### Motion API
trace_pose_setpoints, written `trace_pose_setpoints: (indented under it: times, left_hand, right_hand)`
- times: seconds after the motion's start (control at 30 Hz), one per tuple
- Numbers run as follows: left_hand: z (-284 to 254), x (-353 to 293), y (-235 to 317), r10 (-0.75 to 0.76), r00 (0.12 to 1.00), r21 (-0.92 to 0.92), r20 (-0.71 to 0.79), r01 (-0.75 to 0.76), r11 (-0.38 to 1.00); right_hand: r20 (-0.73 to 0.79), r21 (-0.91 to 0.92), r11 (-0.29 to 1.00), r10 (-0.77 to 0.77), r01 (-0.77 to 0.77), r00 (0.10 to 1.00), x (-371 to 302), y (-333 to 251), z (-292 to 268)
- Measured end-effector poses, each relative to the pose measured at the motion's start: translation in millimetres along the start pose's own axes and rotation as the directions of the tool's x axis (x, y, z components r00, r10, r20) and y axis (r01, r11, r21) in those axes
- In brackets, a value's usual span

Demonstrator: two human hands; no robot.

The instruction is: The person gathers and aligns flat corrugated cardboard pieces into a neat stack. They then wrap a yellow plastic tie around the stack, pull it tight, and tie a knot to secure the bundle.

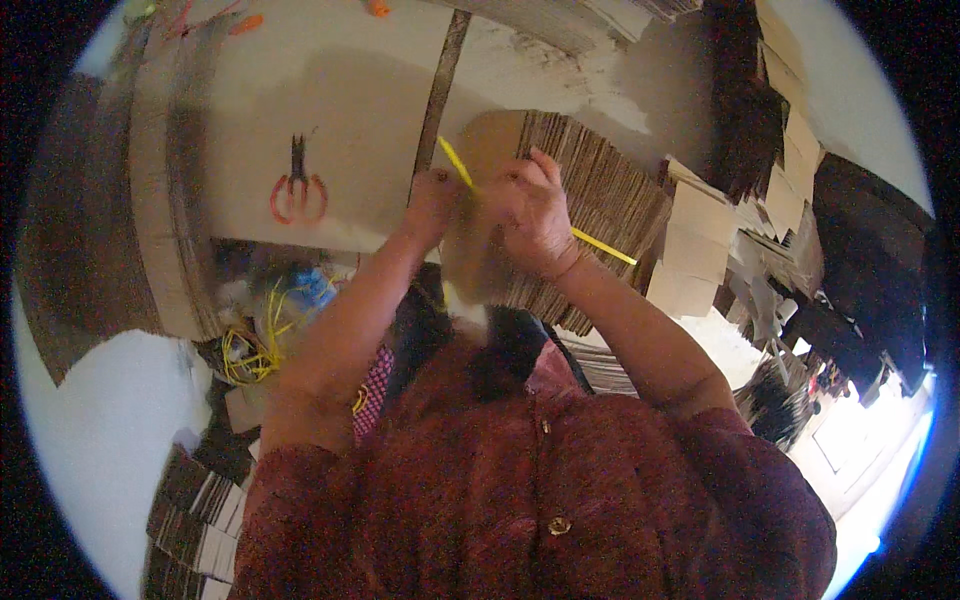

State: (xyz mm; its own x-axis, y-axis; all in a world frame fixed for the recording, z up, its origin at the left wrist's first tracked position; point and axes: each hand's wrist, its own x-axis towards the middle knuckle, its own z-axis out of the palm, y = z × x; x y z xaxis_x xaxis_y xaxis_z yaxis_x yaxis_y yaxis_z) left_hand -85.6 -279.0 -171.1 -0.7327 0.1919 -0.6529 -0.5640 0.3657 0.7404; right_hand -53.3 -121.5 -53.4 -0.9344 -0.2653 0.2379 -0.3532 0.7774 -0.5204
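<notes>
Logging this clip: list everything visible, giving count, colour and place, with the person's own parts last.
scissors with looped handles: one, orange-red with dark blades, left of the hands
pale flat work surface: one, beige, under the scissors
bundle of cardboard sheets on edge: one, brown, beside the right hand
thin yellow strap: two visible stretches, possibly one piece, yellow, either side of the right hand
tangled thin strands: uncountable, yellow, lower left
small blurred objects: two, orange, top left edge
cardboard stacks: several, brown, far left, lower left and right
left hand: one, bare, centre
right hand: one, bare, over the bundle
buttoned shirt: one, dark red, bottom
</notes>
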Motion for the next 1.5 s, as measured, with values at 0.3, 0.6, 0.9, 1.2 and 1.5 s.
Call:
trace_pose_setpoints:
  times: [0.3, 0.6, 0.9, 1.2, 1.5]
  left_hand:
    - [-31, 0, 40, -0.244, 0.961, -0.404, 0.128, 0.275, 0.872]
    - [-42, 63, 1, -0.141, 0.99, -0.362, -0.01, 0.128, 0.923]
    - [-44, -11, 47, -0.057, 0.992, 0.317, 0.11, 0.02, 0.948]
    - [-6, -39, 56, 0.071, 0.997, 0.164, 0.009, -0.071, 0.984]
    - [-36, -83, 72, 0.214, 0.916, 0.191, 0.34, -0.29, 0.938]
  right_hand:
    - [-0.143, 0.033, 0.996, 0.085, -0.081, 0.986, 3, 5, 1]
    - [-0.071, 0.052, 0.994, 0.095, -0.092, 0.993, -1, 8, 0]
    - [-0.096, 0.046, 0.997, 0.059, -0.055, 0.994, -9, 18, 5]
    - [-0.093, 0.046, 0.999, 0.032, -0.028, 0.995, 11, 0, 6]
    - [-0.118, 0.166, 0.982, 0.108, -0.087, 0.987, 12, 2, 2]
